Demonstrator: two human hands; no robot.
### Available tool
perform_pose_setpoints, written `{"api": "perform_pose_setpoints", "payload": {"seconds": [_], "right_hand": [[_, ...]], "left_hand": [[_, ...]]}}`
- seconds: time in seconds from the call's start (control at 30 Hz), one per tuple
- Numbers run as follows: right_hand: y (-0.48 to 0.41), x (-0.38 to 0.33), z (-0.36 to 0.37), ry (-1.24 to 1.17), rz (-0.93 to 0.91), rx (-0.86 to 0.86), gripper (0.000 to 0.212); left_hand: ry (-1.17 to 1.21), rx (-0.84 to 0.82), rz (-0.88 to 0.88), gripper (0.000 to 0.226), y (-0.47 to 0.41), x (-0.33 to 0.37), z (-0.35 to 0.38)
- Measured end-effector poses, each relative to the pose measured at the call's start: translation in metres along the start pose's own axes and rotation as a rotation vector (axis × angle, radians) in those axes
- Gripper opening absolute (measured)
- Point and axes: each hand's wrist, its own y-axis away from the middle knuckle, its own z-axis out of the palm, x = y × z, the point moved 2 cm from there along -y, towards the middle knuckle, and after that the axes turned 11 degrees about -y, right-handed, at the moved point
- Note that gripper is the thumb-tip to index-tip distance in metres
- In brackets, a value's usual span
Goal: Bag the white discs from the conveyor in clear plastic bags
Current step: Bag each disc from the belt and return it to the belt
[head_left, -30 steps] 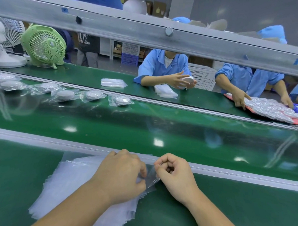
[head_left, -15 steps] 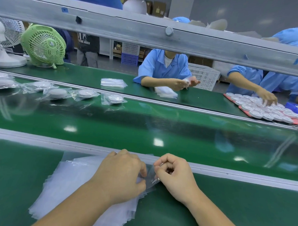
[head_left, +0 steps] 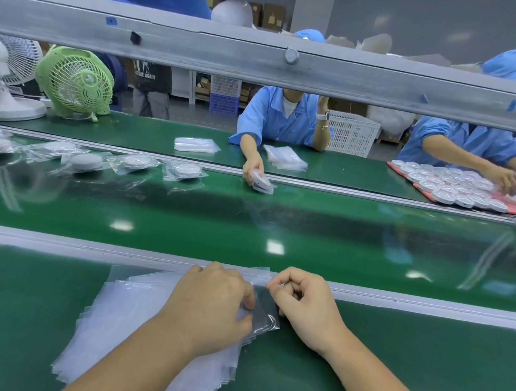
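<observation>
A fanned stack of clear plastic bags lies on the near green ledge. My left hand rests on the stack's right end, its fingers curled over the top bag's edge. My right hand is curled beside it and pinches the same top clear bag at its right edge. Several white discs in bags lie on the moving conveyor belt at the far left. Unbagged white discs fill a red tray at the far right.
A grey metal beam crosses overhead. Across the belt, a person in blue sets a bagged disc down, and another person handles the tray. A green fan and a white fan stand at the far left. A metal rail separates ledge and belt.
My hands stay at the top bag's edge, the right one shifted slightly. The bagged discs drifted left on the belt. The person opposite reached out and set a bagged disc on the belt.
</observation>
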Motion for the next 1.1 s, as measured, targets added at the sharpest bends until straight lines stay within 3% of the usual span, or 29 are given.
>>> {"api": "perform_pose_setpoints", "payload": {"seconds": [1.1], "right_hand": [[-0.0013,0.0048,-0.0022,0.003,-0.031,0.018,0.012]], "left_hand": [[0.003,-0.01,0.0,0.034,0.0022,0.0023,-0.0031]]}}
